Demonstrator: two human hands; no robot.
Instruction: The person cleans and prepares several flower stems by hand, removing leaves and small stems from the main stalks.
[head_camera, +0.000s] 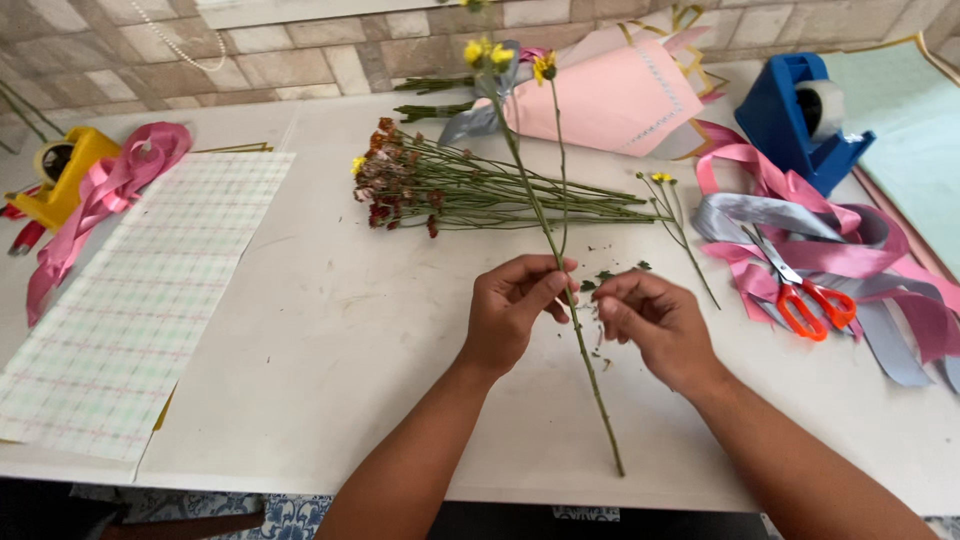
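A: Where's the stem?

B: The yellow-flowered stem (560, 270) stands mid-bench, left hand (512, 312) with its grip pinched together on it, right hand (655, 325) just beside, fingers curled on a bit of leaf, I think.

A: Tips?

B: Hold below the leaves; strip gently downward.

A: Surroundings?

B: White bench (330, 340), flower bunch (470, 190) farther off, scissors (805, 295) on ribbons (850, 250) right, brick wall (300, 55) beyond.

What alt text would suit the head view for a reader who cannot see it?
A left hand pinches a long yellow flower stem while the right hand picks at it. Cut flowers, scissors and ribbons lie on the table.
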